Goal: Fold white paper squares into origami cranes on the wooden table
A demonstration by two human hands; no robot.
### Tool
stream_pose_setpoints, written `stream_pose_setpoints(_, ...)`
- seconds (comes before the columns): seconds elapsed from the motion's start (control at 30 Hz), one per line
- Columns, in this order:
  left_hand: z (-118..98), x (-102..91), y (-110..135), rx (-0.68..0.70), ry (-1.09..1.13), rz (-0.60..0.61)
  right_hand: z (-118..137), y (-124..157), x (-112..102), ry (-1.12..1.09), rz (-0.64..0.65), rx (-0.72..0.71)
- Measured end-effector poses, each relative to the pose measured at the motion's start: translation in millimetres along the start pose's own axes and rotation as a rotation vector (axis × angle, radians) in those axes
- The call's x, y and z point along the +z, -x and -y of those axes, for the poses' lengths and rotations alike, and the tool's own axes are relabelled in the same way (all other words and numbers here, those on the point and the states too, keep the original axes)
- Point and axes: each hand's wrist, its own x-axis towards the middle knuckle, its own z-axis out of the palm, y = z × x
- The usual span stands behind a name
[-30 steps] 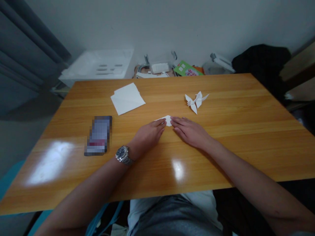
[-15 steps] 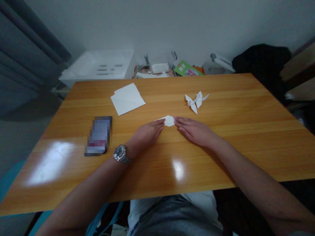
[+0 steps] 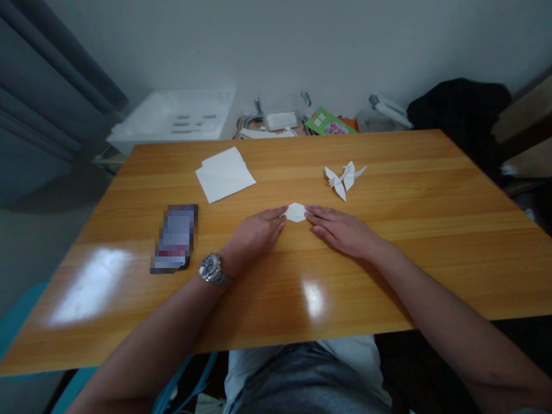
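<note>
Front-left of the origami crane [image 3: 348, 177], more of the folded white paper [image 3: 295, 213] showed: left hand [image 3: 259, 231] and right hand [image 3: 340, 231], flat and gripping nothing, had slid to its ends, seemingly smoothing it

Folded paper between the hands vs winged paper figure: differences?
The folded paper lies flat; the paper figure has pointed parts spreading out. The left hand and right hand touch the folded paper; the paper figure sits apart. Both are white, on the table.
</note>
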Motion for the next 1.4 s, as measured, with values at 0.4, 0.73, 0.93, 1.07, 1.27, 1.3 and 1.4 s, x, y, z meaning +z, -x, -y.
stream_pose_setpoints(0.4,-15.6,0.9,2.5,0.011,-0.174,0.03,9.3,-2.2,9.8,0.09,-0.055,-0.008)
stream_pose_setpoints(0.73,-12.7,5.1,3.7,-0.005,-0.196,0.068,14.0,-5.5,0.9,-0.03,-0.042,-0.107)
stream_pose_setpoints(0.93,-8.9,3.2,1.9,-0.003,-0.112,0.086,12.0,-4.4,2.7,-0.113,-0.067,-0.112)
stream_pose_setpoints(1.07,-7.1,3.1,0.0,-0.011,-0.084,0.089,9.9,-6.5,0.7,-0.154,-0.108,-0.122)
stream_pose_setpoints(1.27,-8.5,4.2,-1.0,0.011,-0.048,0.1,0.5,-9.2,4.5,-0.095,-0.107,-0.079)
stream_pose_setpoints(1.3,-9.0,3.8,-1.1,0.012,-0.044,0.097,-0.7,-9.2,5.8,-0.08,-0.085,-0.082)
stream_pose_setpoints(1.4,-10.2,1.8,-1.6,0.004,-0.041,0.08,-1.1,-8.9,8.3,-0.051,-0.052,-0.089)
